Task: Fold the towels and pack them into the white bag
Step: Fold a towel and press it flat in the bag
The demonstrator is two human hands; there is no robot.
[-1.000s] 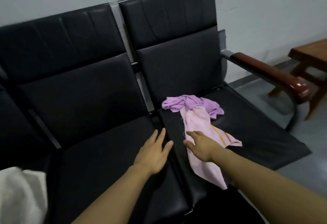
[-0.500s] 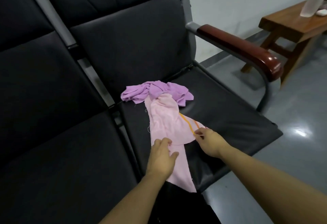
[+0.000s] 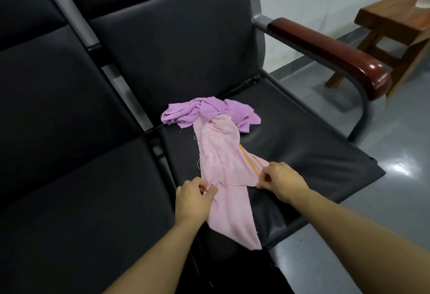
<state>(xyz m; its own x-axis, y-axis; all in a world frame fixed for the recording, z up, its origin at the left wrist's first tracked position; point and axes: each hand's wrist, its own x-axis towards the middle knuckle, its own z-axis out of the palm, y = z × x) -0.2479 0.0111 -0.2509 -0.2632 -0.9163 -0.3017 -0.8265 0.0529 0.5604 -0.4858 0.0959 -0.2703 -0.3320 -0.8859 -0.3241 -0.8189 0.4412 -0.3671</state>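
Towel, pink (image 3: 221, 163): soft terry, rumpled long strip with orange stripe, lying front-to-back on black leatherette seat (image 3: 302, 154), near end draping off. Left hand (image 3: 194, 199) and right hand (image 3: 280, 181) pinch its edges. Purple towel (image 3: 209, 113) bunched behind, touching.

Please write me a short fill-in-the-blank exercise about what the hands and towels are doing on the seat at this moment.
1. Both hands pinch the ____ towel: the left hand at its left edge, the right hand at its right edge.
2. The purple towel lies ____ near the backrest, not folded.
3. Both towels lie on the black seat beside the ____ armrest.
4. The near end of the pink towel hangs over the seat's ____ edge.

Missing words: pink; crumpled; wooden; front
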